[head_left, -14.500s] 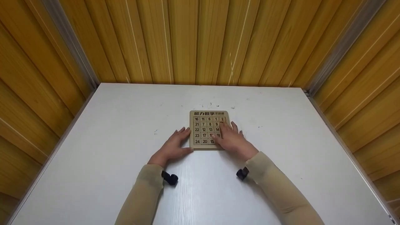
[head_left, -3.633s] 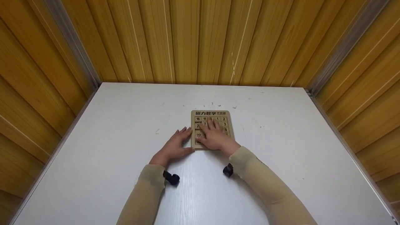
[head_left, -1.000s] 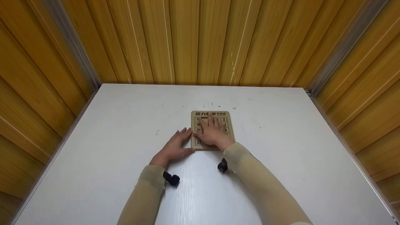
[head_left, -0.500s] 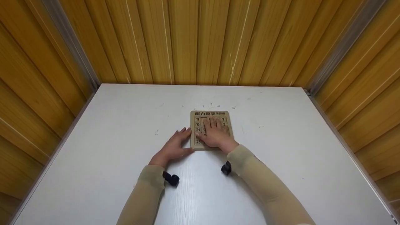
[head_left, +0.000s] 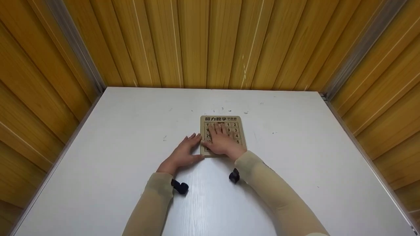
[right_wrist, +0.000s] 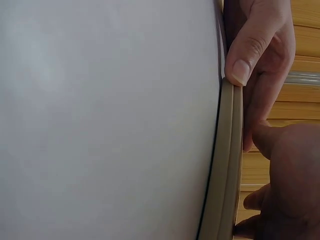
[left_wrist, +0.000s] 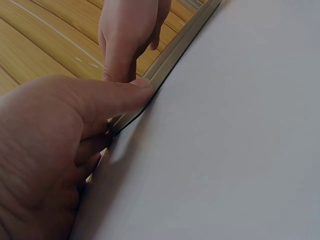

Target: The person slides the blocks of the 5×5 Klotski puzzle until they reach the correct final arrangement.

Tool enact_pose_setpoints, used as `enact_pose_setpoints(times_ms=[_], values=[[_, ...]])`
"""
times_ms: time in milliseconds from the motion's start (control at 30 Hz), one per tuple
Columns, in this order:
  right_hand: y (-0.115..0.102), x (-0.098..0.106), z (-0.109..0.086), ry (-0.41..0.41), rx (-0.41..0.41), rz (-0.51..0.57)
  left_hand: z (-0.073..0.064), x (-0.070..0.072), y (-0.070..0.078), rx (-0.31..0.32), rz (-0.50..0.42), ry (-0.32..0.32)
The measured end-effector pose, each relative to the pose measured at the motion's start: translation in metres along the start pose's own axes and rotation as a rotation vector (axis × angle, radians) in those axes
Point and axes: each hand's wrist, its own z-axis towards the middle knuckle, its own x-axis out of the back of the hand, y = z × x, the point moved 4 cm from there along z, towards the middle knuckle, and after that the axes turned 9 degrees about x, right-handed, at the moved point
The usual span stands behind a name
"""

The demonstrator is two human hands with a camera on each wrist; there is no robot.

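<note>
A beige number slide puzzle (head_left: 206, 154) lies flat on the table, with dark lettering along its top border and square numbered tiles. Tiles 1, 2, 9, 3 and 5 show on its right side. My left hand (head_left: 184, 153) grips the lower-left corner, its fingers along the left side and the thumb (left_wrist: 135, 90) against the front edge. Over the left and middle columns, my right hand (head_left: 221, 141) spreads its fingers, fingertips on the upper tiles and thumb near the left border. Its palm hides most of the middle tiles.
The white table (head_left: 147, 114) bears small dark marks beyond the puzzle. Wood-patterned panels (head_left: 193, 42) enclose its back and sides, with grey metal posts (head_left: 77, 42) at the corners. A small black camera (head_left: 180, 186) sits at each sleeve cuff.
Since the oldest frame, my right hand has moved left from the right columns. Tile 16 has left the top-left corner and 11 has taken its place. My left hand keeps its position.
</note>
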Motion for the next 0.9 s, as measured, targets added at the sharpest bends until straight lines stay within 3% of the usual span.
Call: enact_pose_setpoints(times_ms=[533,900], values=[[0.029,0.011,-0.019,0.069,-0.089,0.027,0.000,0.000,-0.001,-0.035,-0.005,0.011],[0.020,0.008,-0.017,0.044,-0.089,-0.001,0.002,-0.002,0.000,0.054,0.002,0.008]])
